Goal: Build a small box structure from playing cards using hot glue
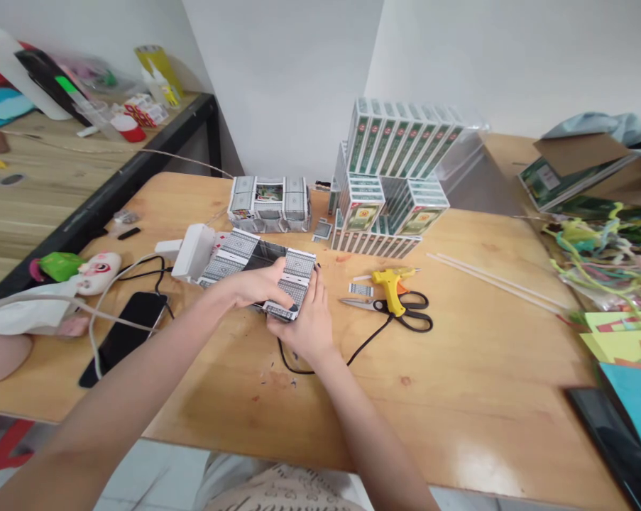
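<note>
A box-like structure built from playing cards, patterned card backs outward, lies in front of me with a dark opening in its middle. My left hand reaches over its near side, fingers closed on it and thumb pressing the top near the right corner. Wrapped around its right end is my right hand, closed with the fingers along the far edge. The undersides of both grips are hidden. Behind it sits a similar card structure. To the right lie a yellow hot glue gun, scissors and a loose card piece.
Stacked boxed card decks stand at the back. White glue sticks lie to the right. A white power strip, cables and a phone are on the left. Coloured papers and tangled cords fill the right edge.
</note>
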